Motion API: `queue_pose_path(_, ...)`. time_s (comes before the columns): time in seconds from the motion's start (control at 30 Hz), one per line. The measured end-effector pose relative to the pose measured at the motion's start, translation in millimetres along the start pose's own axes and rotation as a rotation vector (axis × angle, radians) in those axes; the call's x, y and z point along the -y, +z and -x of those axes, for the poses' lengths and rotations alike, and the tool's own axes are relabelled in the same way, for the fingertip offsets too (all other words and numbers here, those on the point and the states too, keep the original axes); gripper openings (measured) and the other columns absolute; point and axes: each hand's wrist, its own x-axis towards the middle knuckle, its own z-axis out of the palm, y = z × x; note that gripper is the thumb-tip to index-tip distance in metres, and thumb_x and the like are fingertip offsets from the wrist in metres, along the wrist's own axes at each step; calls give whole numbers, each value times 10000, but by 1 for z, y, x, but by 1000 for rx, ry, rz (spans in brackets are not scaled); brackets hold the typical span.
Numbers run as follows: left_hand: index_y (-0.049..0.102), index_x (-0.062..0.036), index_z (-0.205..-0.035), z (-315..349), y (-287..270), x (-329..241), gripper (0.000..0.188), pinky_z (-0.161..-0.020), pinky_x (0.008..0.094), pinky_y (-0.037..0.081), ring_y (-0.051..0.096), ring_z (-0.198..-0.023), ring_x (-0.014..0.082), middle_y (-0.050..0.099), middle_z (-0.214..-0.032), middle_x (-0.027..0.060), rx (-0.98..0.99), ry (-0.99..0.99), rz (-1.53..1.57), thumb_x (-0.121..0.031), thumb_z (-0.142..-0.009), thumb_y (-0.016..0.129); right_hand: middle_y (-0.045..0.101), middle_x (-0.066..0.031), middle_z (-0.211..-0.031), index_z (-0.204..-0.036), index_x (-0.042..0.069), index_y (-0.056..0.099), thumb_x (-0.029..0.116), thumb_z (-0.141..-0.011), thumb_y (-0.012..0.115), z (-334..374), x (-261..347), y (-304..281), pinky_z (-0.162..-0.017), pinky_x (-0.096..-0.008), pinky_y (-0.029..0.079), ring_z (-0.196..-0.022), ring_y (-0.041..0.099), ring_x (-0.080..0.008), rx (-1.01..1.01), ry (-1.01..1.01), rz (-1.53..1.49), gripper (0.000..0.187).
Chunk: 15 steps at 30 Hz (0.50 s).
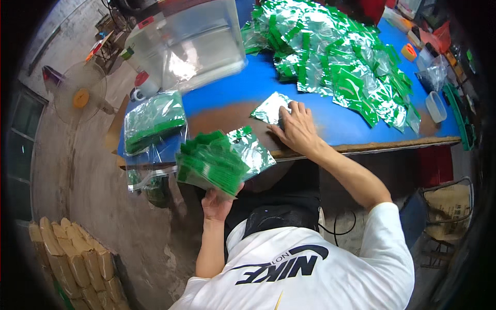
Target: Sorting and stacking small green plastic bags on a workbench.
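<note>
Hundreds of green-and-clear packets (336, 57) lie heaped across the far side of the blue counter (232, 95). Nearer its front edge, the left hand (217, 201), raised from below, clenches a thick fanned stack of green pouches (212, 163), long axis slanting down toward the right. The right hand (297, 129), arm outstretched, presses flat with spread fingers on one silvery pouch (269, 108) lying on the counter, pointing up-right.

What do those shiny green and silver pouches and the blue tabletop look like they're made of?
The green and silver pouches look like thin plastic or foil film: glossy, crinkled, with bright glints. The blue tabletop looks like painted wood, probably: matte blue is worn to brown near the right hand, and its front edge shows a pale board.
</note>
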Motion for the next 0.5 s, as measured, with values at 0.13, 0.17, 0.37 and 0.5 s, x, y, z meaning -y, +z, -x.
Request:
queue_pose_path(0.13,416,-86,-1471,-8,-18,-5,726,-1169,657,214,296,-1452,378,348,-1563,142,111,-20,149,-111,-816,729,568,-214,-1211,-1301,0,549,416,-774,804,10,43,-35,-1002,-476,425,-1162,534,-408,186,-18,-732,718)
queue_pose_path(0.17,392,-92,-1489,-8,-18,-6,751,-1174,666,181,250,-1472,384,303,-1588,144,99,-21,173,-119,-818,730,563,-212,-1238,-1321,13,537,432,-760,810,18,45,-28,-1022,-468,419,-1195,524,-402,109,-175,-618,752)
queue_pose_path(0.37,276,-110,-1546,-5,-17,-8,871,-1165,707,71,80,-1504,429,178,-1625,178,110,-85,234,-224,-820,744,615,-134,-1299,-1295,23,578,56,-783,686,26,47,9,-1076,-451,429,-1224,572,-327,16,-549,-393,524)
queue_pose_path(0.5,284,-122,-1543,-2,-7,-4,961,-1144,735,101,126,-1484,470,204,-1611,198,38,-64,328,-221,-748,814,648,-171,-1255,-1318,10,575,-67,-851,596,15,28,-24,-989,-353,479,-1135,644,-307,-208,-154,-836,474)
